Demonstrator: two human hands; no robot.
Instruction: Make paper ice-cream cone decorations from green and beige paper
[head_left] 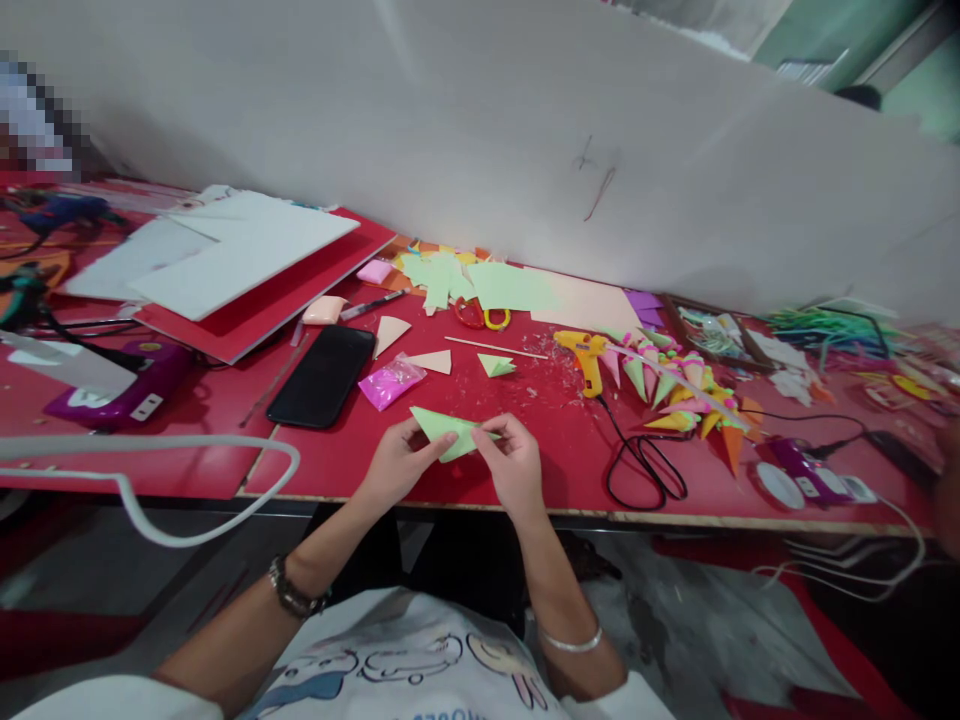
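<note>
Above the front edge of the red table, both my hands pinch one folded piece of light green paper. My left hand grips its left part, thumb on top. At the right end, my right hand has thumb and fingers closed on the paper. Just beyond lies a small folded green paper piece. Two cream paper wedges and a pink plastic packet rest to the left of it. A thin wooden stick lies behind these.
A black phone lies left. On the right are a yellow glue gun with its looped cord, and a pile of colourful paper cones. Scissors and paper sheets lie behind. White boards are stacked back left; a white cable crosses left.
</note>
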